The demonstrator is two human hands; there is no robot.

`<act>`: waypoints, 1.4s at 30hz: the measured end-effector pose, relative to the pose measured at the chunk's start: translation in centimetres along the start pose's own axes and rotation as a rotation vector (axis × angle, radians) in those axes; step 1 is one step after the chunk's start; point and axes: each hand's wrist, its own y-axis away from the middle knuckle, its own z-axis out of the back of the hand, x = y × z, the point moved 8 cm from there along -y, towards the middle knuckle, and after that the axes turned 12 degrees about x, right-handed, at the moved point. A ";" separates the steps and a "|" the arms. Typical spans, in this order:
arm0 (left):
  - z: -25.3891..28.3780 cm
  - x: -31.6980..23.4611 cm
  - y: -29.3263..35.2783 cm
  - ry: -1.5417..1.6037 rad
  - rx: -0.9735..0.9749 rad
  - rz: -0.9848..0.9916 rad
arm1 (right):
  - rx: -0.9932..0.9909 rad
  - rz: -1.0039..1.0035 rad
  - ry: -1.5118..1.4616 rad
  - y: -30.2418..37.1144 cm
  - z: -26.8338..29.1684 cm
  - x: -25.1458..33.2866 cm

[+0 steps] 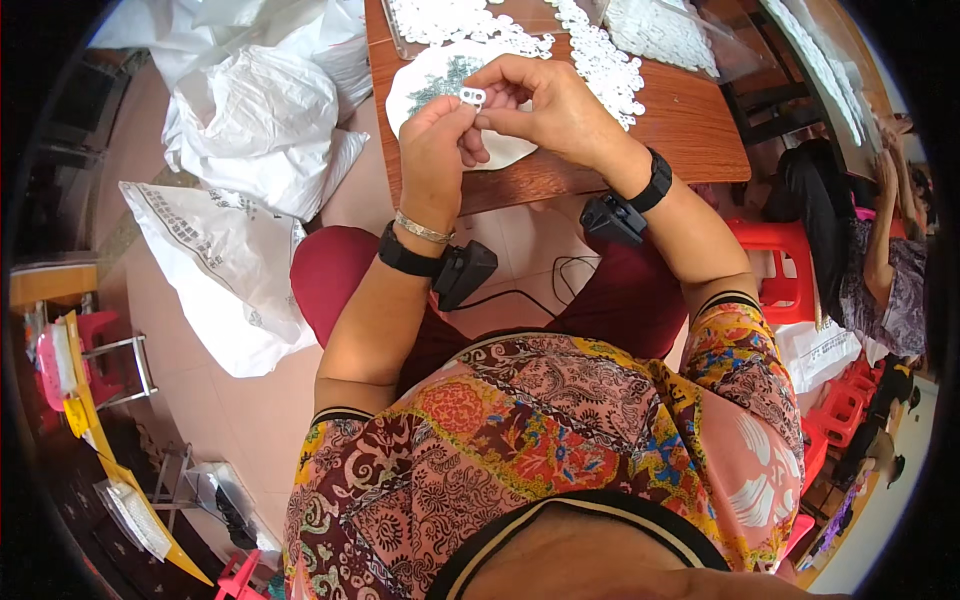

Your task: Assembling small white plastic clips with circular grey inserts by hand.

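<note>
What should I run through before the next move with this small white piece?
1. White piece secured: ok, pinched at the right hand's fingertips.
2. Left hand grip: cannot tell; its fingertips are at the piece, but contact is partly hidden.
3. Piece's face visible: ok, two dark round spots show.
4. Grey-green patch on the white mat: cannot tell whether loose bits or a print.
5. More white pieces nearby: ok, spread over the table beyond the right hand.
</note>
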 end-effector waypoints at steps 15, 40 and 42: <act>0.0 -0.2 0.1 0.017 -0.040 -0.032 | -0.081 0.232 0.451 0.6 -0.9 3.1; -0.9 -1.6 0.9 -0.061 -0.025 -0.134 | -0.048 0.182 0.555 0.5 -1.6 3.3; -0.8 -1.6 0.8 -0.036 -0.020 -0.147 | -0.065 0.187 0.520 0.5 -0.9 3.5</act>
